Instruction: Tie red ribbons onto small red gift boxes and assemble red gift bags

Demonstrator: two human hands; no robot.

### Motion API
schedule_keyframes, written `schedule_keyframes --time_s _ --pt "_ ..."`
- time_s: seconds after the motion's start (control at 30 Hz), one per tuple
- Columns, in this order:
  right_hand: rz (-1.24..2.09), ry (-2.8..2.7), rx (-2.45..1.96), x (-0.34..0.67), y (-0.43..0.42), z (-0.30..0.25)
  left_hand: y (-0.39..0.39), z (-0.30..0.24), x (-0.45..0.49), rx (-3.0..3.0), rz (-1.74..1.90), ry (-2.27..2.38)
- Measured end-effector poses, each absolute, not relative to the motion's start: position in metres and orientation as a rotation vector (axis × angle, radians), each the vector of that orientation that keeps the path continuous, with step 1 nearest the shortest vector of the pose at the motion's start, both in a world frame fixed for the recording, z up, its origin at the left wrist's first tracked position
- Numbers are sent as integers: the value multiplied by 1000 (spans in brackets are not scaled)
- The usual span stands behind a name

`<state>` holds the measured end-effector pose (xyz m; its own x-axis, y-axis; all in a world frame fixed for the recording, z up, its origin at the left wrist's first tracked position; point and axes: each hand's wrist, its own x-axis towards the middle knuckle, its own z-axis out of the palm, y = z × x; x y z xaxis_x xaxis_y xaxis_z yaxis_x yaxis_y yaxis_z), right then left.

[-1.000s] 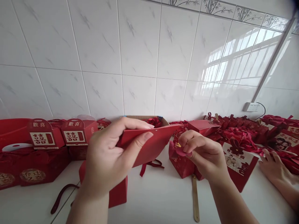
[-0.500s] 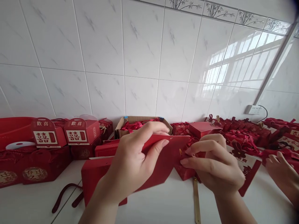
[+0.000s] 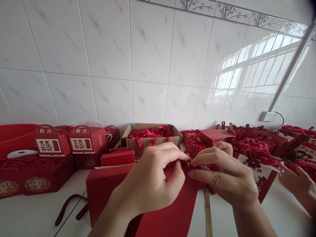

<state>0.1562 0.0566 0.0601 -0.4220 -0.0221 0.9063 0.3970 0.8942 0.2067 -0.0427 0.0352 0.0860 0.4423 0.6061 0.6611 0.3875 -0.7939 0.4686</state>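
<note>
My left hand (image 3: 150, 179) is closed on the upper edge of a flat red card sheet (image 3: 172, 210) that hangs down toward me. Fingertip to fingertip with it, my right hand (image 3: 227, 179) pinches a small gold-tipped piece (image 3: 188, 163) against the same edge. Under my left wrist stands a plain red box (image 3: 103, 191) on the white counter (image 3: 37, 214).
A cardboard box of red ribbons (image 3: 150, 136) sits against the tiled wall. Red printed gift boxes (image 3: 84, 140) stand at left, with piles of red boxes and ribbons (image 3: 256, 143) at right. A gold strip (image 3: 208, 214) and dark red ribbon (image 3: 67, 209) lie on the counter. Another person's hand (image 3: 298, 186) rests far right.
Both hands dropped lower and came together at the sheet's top edge. The sheet swung from near level to hanging down. The ribbon box behind is now uncovered.
</note>
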Motion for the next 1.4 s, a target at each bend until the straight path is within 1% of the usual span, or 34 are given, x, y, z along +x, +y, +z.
schedule_keyframes --time_s 0.23,0.37,0.57,0.77,0.97,1.1,1.23,1.4 --pt "-465 -1938 -306 155 60 58 40 86 -38 2428 1316 880" --pt "-438 -1930 -306 151 60 59 42 85 -38 2421 1381 861" --pt "-492 -1803 -399 139 59 61 47 84 -39 2458 1506 849" --pt "-417 -1702 -493 135 70 52 58 79 -36 2395 1584 942" --pt "-176 -1710 -518 136 75 47 65 75 -34 2325 1820 1018" --pt "13 -1670 -560 135 73 45 64 75 -34 2341 1982 927" --pt "151 -1668 -522 134 72 43 63 74 -33 2421 1977 828" --pt "187 -1636 -490 134 72 43 64 73 -33 2485 1999 751"
